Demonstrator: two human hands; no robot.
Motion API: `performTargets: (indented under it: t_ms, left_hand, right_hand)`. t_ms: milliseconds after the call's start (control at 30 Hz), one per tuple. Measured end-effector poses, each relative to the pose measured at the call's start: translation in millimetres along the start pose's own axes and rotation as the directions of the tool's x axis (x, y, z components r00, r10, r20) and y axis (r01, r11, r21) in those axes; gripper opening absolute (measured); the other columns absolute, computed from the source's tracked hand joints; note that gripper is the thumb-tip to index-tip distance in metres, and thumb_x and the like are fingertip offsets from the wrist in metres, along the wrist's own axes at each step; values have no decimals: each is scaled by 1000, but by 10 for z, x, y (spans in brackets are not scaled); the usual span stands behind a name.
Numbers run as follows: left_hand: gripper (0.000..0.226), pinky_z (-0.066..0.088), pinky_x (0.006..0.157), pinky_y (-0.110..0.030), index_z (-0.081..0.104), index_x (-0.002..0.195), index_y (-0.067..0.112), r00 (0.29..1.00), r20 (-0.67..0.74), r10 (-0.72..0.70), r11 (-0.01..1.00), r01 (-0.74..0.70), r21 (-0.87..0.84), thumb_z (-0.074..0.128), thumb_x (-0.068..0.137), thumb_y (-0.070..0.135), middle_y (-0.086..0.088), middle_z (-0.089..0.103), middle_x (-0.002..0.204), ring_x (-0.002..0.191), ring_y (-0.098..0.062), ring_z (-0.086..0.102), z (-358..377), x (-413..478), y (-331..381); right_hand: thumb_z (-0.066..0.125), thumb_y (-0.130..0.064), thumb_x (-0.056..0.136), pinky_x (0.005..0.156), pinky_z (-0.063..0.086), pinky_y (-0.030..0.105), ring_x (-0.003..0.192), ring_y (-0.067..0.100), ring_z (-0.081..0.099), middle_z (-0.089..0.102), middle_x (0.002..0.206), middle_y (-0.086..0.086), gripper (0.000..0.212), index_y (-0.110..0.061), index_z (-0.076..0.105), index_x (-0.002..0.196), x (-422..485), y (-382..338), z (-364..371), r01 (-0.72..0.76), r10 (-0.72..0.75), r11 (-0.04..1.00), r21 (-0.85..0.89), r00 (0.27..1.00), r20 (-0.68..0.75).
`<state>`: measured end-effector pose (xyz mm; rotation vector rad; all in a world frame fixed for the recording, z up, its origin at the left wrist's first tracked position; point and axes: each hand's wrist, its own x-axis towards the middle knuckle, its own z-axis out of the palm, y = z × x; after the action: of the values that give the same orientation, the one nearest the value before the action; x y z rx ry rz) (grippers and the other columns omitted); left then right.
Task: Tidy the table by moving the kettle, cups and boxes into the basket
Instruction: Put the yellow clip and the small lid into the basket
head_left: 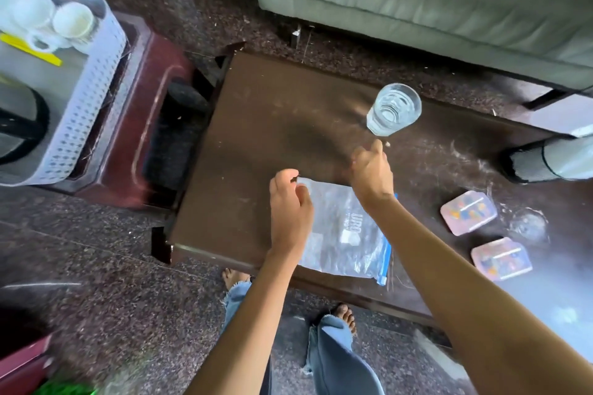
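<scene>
Left hand (290, 212) is pinched onto the clear plastic zip bag (340, 231) corner, mid-frame; right hand (372, 171) grip can't be told tbh.

head view looks steeply down onto table (256, 112).

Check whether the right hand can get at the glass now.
Probably yes: the right hand is just short of the glass, only table top between them; the zip bag lies nearer, out of the way.
</scene>
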<state>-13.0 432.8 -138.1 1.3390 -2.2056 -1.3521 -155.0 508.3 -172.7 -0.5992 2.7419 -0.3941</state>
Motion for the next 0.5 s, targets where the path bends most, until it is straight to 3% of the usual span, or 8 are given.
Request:
performTargets:
  t_ms: [67,133,233,333,433,500]
  left_hand:
    - [28,41,83,-13,51,120,10,999,-47,-17,1000,16,-13,44,93,6,-6,50,121,102,-14,56,-219,178,-49]
    - [28,37,81,-6,52,120,9,996,-87,-27,1000,26,-8,45,94,4,-7,52,121,97,-10,54,-469,362,-92]
    - [28,38,81,-12,53,118,6,980,-198,-38,999,30,-41,48,92,2,-10,53,118,95,-16,58,-944,704,-198]
    - [25,37,81,-13,54,115,2,938,-344,-46,997,23,-70,48,91,1,-9,50,112,92,-18,56,-1444,1049,-250]
    - [23,29,84,-4,54,111,-3,874,-484,-31,999,7,-51,45,90,-4,-12,49,109,92,-8,43,-1936,1381,-279]
    - [25,28,86,-4,54,109,-4,848,-529,-34,998,-1,-64,40,89,-6,-19,53,109,98,-17,46,-2188,1586,-300]
  right_hand:
    - [52,-2,83,72,44,34,83,33,50,38,105,11,14,-4,59,95,71,-478,-32,125,-126,987,103,992,-5]
    - [56,1,79,78,45,24,82,27,53,40,109,12,22,-8,64,98,165,-973,-97,221,-220,951,218,975,-30]
    - [63,-2,79,80,42,16,79,17,50,43,113,12,27,-10,66,105,349,-1797,-143,309,-312,891,334,949,-46]
    - [76,-12,74,75,40,11,83,13,49,49,106,9,23,-10,71,96,558,-2623,-185,386,-416,802,456,908,-36]
    - [78,-11,71,74,38,14,82,13,51,61,94,10,25,-10,74,95,756,-3451,-211,516,-552,736,439,832,-53]
    - [73,-6,73,77,37,18,83,24,58,65,93,18,22,-6,76,95,821,-3935,-164,591,-624,699,403,779,-61]
